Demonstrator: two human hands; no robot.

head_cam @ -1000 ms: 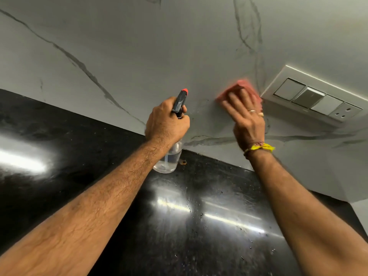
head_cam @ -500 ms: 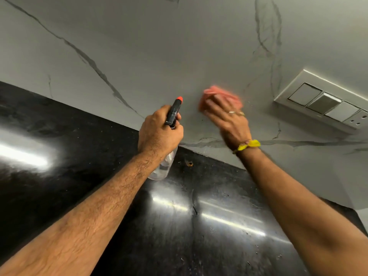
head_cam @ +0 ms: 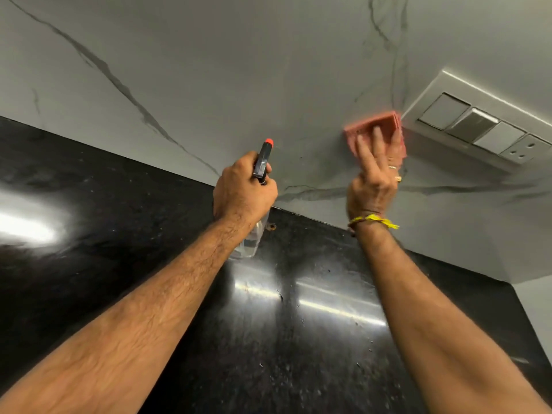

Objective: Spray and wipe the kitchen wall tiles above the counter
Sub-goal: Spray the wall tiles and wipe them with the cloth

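The wall tiles (head_cam: 239,73) are pale grey marble with dark veins and rise behind a black counter. My left hand (head_cam: 243,189) is closed around a clear spray bottle (head_cam: 252,240) with a black head and orange nozzle (head_cam: 268,141) that points up at the wall. My right hand (head_cam: 373,177) presses a pink cloth (head_cam: 373,124) flat against the tiles with fingers spread, just left of the switch plate. The cloth's lower part is hidden under my fingers.
A white switch plate (head_cam: 484,127) with several switches and a socket sits on the wall right of the cloth. The glossy black counter (head_cam: 283,324) runs below with light glare and small specks. A small brown spot (head_cam: 271,226) lies by the wall edge.
My right hand has swept the pink cloth to the right and up, back beside the switch plate. My left hand keeps the spray bottle in about the same place.
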